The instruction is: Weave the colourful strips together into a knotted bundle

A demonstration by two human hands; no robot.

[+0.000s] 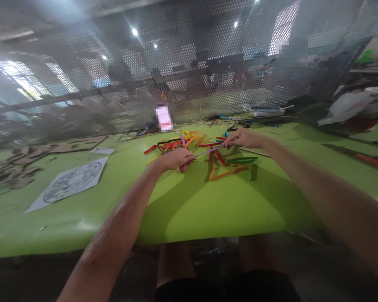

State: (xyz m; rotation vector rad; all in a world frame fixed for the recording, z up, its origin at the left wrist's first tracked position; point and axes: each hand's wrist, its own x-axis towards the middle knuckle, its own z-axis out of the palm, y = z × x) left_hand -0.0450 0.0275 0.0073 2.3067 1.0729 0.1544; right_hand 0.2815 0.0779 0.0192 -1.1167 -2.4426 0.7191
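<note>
A thin purple strip (209, 150) is stretched between my two hands above the green table. My left hand (179, 159) pinches its left end, and my right hand (239, 139) pinches the right end, a little higher up. Behind and under the hands lie bent coloured strips: red and yellow ones near a black strip (170, 141), an orange strip (225, 174) folded at an angle, and a dark green strip (242, 160) to the right. Red strips (219, 157) show just below the purple one.
On the green table (82, 226), a paper with a printed round pattern (72, 180) and cardboard scraps (22, 163) lie left. A lit phone (164, 118) leans near the perforated screen (208, 84). A white device (266, 110) sits behind; dark and orange tools (362, 156) lie right.
</note>
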